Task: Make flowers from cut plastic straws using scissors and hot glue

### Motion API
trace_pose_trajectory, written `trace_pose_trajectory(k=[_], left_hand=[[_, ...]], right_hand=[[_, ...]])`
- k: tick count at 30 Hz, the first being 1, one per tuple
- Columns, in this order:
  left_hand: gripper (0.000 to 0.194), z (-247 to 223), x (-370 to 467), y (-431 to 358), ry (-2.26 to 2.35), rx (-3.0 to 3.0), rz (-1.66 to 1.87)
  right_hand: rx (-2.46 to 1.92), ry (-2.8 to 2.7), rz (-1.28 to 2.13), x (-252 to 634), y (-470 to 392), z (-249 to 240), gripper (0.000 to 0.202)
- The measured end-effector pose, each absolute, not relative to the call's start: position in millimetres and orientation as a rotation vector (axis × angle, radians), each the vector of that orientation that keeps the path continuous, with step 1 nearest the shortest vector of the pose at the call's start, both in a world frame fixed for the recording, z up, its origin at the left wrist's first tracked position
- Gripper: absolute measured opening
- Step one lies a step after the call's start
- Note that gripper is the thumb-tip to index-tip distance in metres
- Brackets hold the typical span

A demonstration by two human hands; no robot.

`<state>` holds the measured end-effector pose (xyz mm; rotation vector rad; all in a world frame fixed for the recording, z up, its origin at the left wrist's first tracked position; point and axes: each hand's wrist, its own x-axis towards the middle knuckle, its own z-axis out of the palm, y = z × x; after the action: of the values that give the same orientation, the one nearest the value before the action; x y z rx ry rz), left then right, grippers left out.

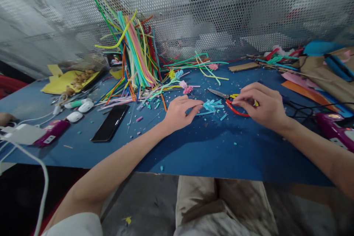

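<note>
A fuzzy light-blue piece with several short branches sticks out from the pinched fingertips of my left hand, just above the blue table. My right hand is to its right, thumb and fingers pressed together; whatever lies between them is too small to make out. Scissors with red and yellow handles lie under and beside my right fingers, their blades pointing left. Light-blue cut bits are scattered around both hands.
Many coloured fuzzy stems stand behind left. A black phone lies left of my left hand. Purple power strips with cables sit at left and right. Small pink and yellow fuzzy pieces, paper and cardboard line the back by a perforated metal panel.
</note>
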<state>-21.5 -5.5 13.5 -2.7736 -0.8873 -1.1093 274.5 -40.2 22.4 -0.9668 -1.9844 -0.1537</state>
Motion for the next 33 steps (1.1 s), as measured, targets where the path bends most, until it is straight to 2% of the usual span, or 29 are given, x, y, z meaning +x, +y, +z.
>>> trace_pose_trajectory(k=[7, 15, 24, 33], left_hand=[[0.022, 14, -20, -5, -0.909, -2.776, -1.12], [0.022, 17, -16, -5, -0.916, -2.74, -1.181], [0.024, 14, -14, -5, -0.956, -2.77, -1.186], [0.023, 13, -14, -8, -0.982, -2.757, -1.148]], right_hand=[[-1.227, -1.765, -0.059, 298, -28, 37, 0.015], [-1.337, -1.871, -0.044, 304, -13, 26, 0.02], [-1.225, -2.062, 0.004, 297, -12, 25, 0.025], [-1.003, -2.14, 0.346, 266, -33, 24, 0.016]])
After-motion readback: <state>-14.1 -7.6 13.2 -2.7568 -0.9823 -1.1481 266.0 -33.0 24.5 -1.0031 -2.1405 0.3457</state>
